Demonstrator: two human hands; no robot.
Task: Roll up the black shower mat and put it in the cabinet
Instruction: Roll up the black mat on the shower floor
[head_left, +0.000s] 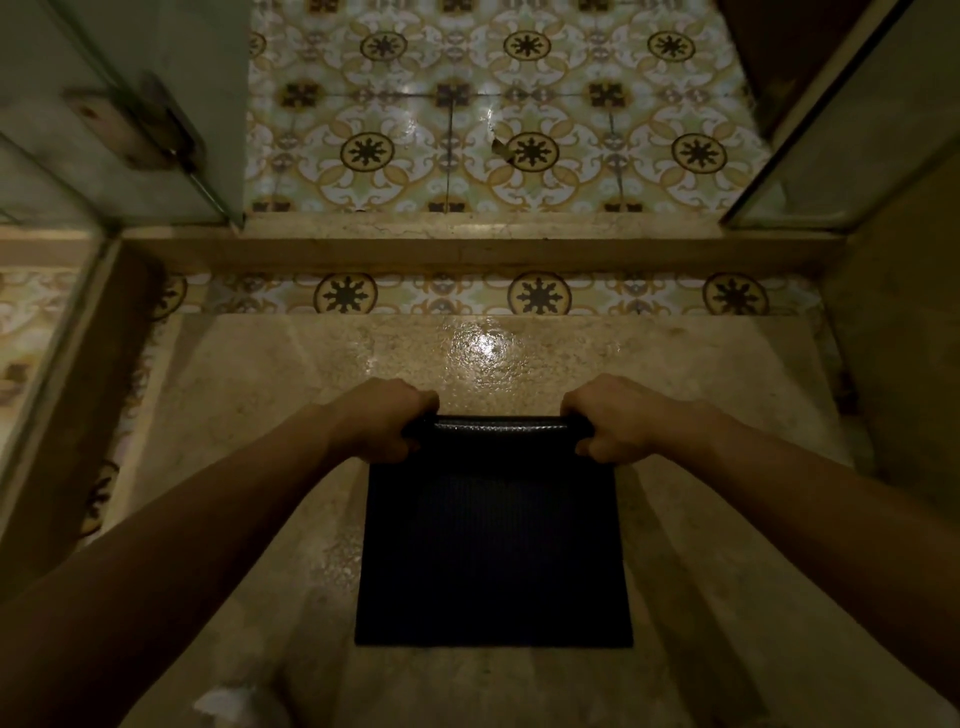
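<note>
Left fingers (415, 401): curled shut over the left end of the rolled edge; fingertips are tucked under and hidden, thumb sits on the near side of the roll.
Right fingers (582, 402): curled shut over the right end of the same rolled edge; thumb visible on the near side, fingertips hidden.
Left hand (382, 421): closed on the roll, knuckles up, forearm reaching forward from the lower left.
Right hand (621, 421): closed on the roll, mirroring the left, forearm reaching from the lower right.
Rolled edge (496, 428): a narrow tube spanning between the 2 hands; judged to be only the first turn or 2.
Black shower mat (493, 545): extends from the fingers back toward the person; most of it lies flat and unrolled on the stone shower floor (701, 395).
Beyond the fingers: bare wet-looking floor, then a raised stone threshold (467, 244) and the patterned tile floor (519, 104) past it.
Cabinet: not identifiable in this view.
Step in hand: rolling, early stage; roll started at the far edge.
Next move: judged to call for both hands turning the tube toward the person in step, with even pressure at each end so the roll stays straight and tight.
Risk: uneven hand travel would likely skew the roll into a cone.
</note>
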